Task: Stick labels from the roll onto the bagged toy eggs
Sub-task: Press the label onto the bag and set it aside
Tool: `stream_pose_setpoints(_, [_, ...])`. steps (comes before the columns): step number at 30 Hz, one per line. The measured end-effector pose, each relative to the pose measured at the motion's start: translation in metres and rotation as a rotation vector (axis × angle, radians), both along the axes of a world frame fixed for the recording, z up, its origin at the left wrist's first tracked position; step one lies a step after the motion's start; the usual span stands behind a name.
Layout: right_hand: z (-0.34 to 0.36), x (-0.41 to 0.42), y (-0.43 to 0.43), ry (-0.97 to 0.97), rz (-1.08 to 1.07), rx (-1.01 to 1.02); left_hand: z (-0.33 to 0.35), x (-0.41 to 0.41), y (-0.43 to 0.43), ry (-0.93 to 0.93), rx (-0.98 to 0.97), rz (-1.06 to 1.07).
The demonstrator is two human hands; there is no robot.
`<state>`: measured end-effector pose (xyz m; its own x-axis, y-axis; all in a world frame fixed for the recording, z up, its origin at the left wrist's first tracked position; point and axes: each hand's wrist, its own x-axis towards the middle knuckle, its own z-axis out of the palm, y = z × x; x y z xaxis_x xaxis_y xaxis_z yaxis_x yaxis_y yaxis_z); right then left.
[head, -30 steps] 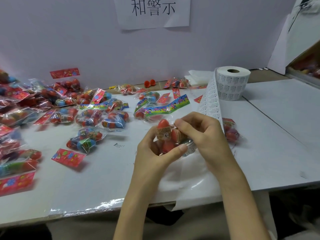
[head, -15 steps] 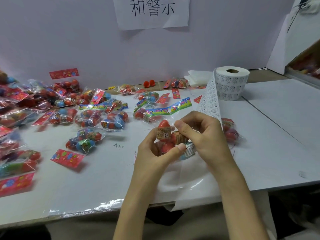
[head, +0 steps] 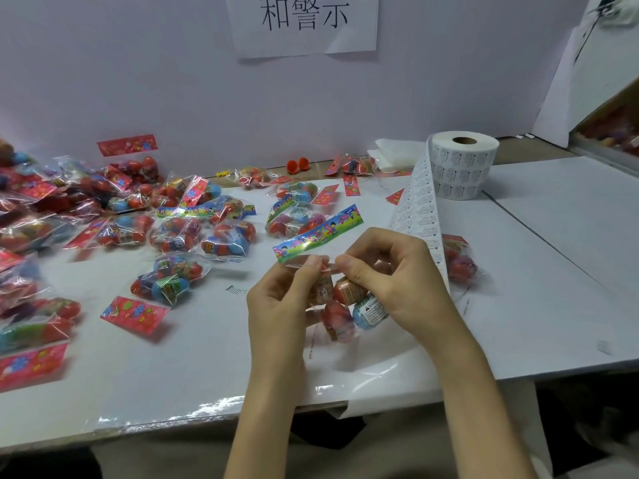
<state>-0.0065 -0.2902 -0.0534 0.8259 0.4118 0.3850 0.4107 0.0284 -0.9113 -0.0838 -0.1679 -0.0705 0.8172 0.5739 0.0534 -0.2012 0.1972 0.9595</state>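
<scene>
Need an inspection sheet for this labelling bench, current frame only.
Surface: white table, clear film lying over its front edge.
Job's things: label roll upright at back right, its strip trailing down behind the right hand; one bag of eggs held up, a white label over its blue egg.
Clutter: many bagged eggs piled at left; loose red cards; a lone bag right of the hands.
Hands: left hand and right hand both pinch the held bag's top.
Cables: nothing seen.
Surroundings: pale wall with a paper sign.
</scene>
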Motion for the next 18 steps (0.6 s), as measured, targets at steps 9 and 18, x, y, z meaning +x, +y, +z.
stream_pose_setpoints(9, [-0.002,0.001,-0.001,0.082,0.124,-0.088,0.003,-0.003,0.000,-0.035,-0.044,0.130])
stream_pose_setpoints(18, [-0.003,0.003,-0.009,0.150,0.263,-0.118,0.004,-0.004,0.001,-0.024,-0.172,0.227])
